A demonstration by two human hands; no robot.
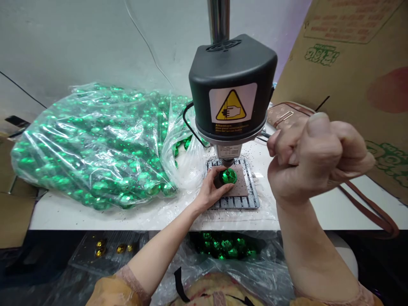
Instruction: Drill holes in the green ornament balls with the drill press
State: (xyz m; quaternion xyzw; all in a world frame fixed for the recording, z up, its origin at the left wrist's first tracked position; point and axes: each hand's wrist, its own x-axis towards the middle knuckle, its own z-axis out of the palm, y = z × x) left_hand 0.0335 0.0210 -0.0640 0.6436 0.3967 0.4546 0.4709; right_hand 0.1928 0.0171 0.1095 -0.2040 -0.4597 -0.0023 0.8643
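My left hand (212, 187) holds a shiny green faceted ball (229, 176) between thumb and fingers, on a pinkish board (240, 185) over the grey slotted base (253, 197) of a small drill press (234, 85). The press's chuck (227, 162) is right above the ball, and its tip seems to meet the ball's top. My right hand (310, 157) is closed in a fist at the right of the press head. Thin dark rods of the press's lever (263, 137) lead to this fist; the part inside the fingers is hidden.
A large clear bag (95, 144) full of green balls lies left on the white table (79, 219). More green balls (228, 246) sit in plastic below the edge, with several gold balls (120, 248) at left. A brown bag (287, 112) and a cardboard box (353, 80) are at right.
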